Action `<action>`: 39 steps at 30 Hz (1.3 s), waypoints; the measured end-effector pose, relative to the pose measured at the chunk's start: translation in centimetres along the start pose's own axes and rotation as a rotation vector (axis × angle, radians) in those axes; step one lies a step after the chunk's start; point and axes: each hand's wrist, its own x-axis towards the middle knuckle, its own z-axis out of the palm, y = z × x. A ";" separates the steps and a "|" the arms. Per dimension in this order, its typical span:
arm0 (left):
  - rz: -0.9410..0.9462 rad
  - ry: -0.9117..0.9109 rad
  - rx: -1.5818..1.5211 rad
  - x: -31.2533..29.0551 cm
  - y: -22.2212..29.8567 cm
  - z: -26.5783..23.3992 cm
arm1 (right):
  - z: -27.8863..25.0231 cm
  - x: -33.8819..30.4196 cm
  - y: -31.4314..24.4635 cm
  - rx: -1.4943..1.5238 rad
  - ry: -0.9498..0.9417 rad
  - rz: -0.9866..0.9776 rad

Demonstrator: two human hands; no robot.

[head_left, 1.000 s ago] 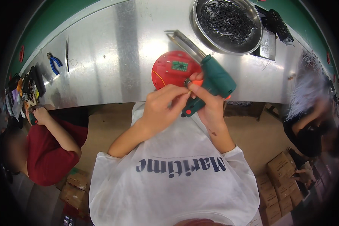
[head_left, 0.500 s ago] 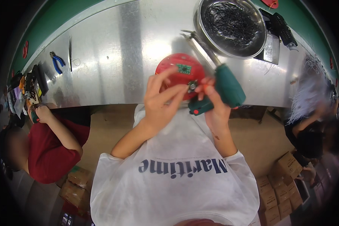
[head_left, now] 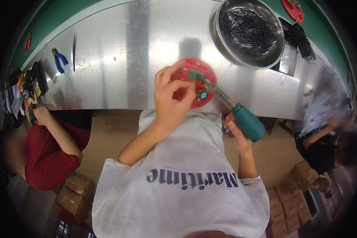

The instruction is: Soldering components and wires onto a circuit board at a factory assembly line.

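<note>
- While the right hand grips the green pistol-shaped soldering tool, steady its metal tip at the green rectangular circuit board on the red round plastic disc.
- Left hand pinches over the disc, contents unclear; keep fingertips off the tip.

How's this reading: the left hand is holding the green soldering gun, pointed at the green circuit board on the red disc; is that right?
Not quite: the head view shows the right hand holding the green soldering gun, not the left hand. The rest stands: it is pointed at the green circuit board on the red disc.
</note>
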 end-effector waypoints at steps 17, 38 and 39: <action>-0.031 -0.015 0.031 0.5 0.5 -0.1 | -0.9 -0.7 1.0 -0.308 0.062 -0.029; -0.067 -0.012 0.019 0.6 0.6 0.1 | 0.6 -0.1 -1.2 -0.416 0.051 -0.162; -0.063 0.004 0.008 0.6 0.5 0.2 | 0.6 -0.1 -1.0 -0.365 0.069 -0.167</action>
